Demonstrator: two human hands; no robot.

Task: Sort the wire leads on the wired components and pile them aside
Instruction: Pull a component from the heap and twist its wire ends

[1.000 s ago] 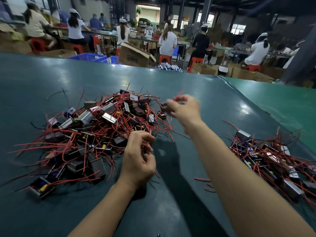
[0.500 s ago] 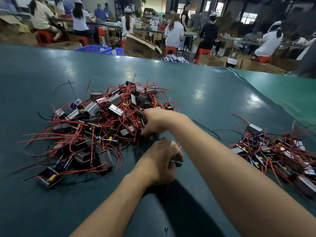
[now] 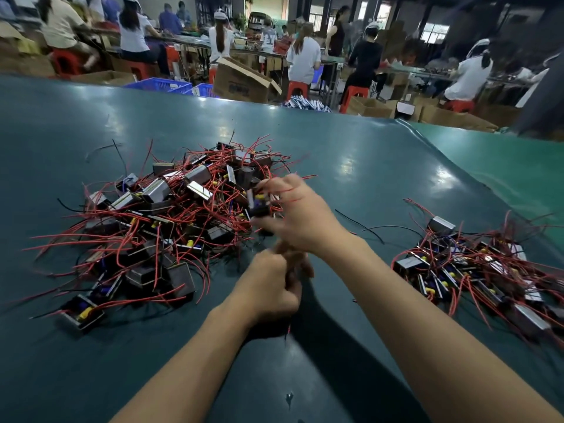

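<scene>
A small dark block-shaped wired component, with a yellow and blue part and thin red leads, is gripped by the curled fingers of the right hand, one red lead being draped across the knuckles; it is held just above the near edge of the big heap. The fingers of the left hand are curled closed just below the right wrist, but what they hold, if anything, cannot be told because of blur. The large tangled heap of metal-cased components with glossy red and black wire leads is spread to the left on the smooth, slightly shiny dark teal table mat. A smaller pile of the same components is laid aside at the right. Beyond the table, an open brown cardboard box and blue plastic crates are seen; printing on the box cannot be read.
</scene>
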